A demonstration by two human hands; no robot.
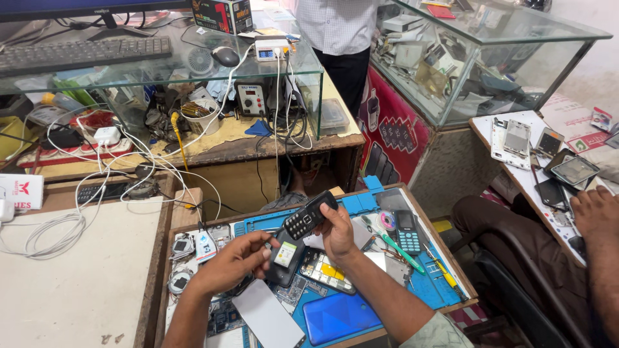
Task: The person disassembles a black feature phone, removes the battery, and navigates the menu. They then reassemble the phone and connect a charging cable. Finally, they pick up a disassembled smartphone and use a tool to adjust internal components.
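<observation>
Hands mid-frame: your right hand (336, 232) grips a black keypad phone (309, 214), left hand (235, 261) pinches its back half (284, 260) over the blue mat (361, 203).

Near the centre of the frame, our right hand (336, 231) holds a keypad phone (309, 214) of matt black plastic with small pale keys. Our left hand (233, 263) touches a dark plastic phone back (284, 261) bearing a pale paper label. Beneath lies a blue work mat (361, 203), rubbery and dull. At lower centre, a blue phone cover (338, 317) shines glossy beside a smooth grey panel (267, 319). At upper left, a clear glass counter (193, 64) reflects light above a rough, worn wooden shelf (258, 147).
</observation>
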